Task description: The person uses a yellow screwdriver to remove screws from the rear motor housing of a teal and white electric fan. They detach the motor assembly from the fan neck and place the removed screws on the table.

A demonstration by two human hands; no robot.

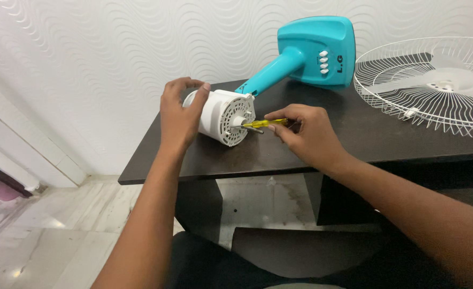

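My left hand [178, 115] wraps over the top of the white motor housing [221, 115], fingers curled round the back, palm steadying it; my right hand [307, 134] pinches a yellow-handled screwdriver [263, 124], thumb + forefinger closed narrow on the grip, tip pointed at the housing's front face just beside the steel shaft [256, 130].

Step in hand, as I judge it: working a screw on the front plate w/ the motor lying on its side; tip looks at or v. near the face, but I can't tell if it's seated in a screw head. Next move prob. calls for firm downward hold from the left so the round body doesn't roll, + straight push along the driver's axis.

Motor sits near the front left corner of the dark table [354, 144], close to the left edge; its teal neck + base [314, 51] runs back toward the rear edge by the wall.

Materials: housing is smooth white plastic, drum-shaped, slotted vents round the face; base is glossy teal plastic, squarish, w/ a row of white buttons; table is matte dark wood-look. White wire guard [434, 85], round + thin-ribbed, lies flat at the right end of the table; wall is wavy-textured white; floor pale marble tile.
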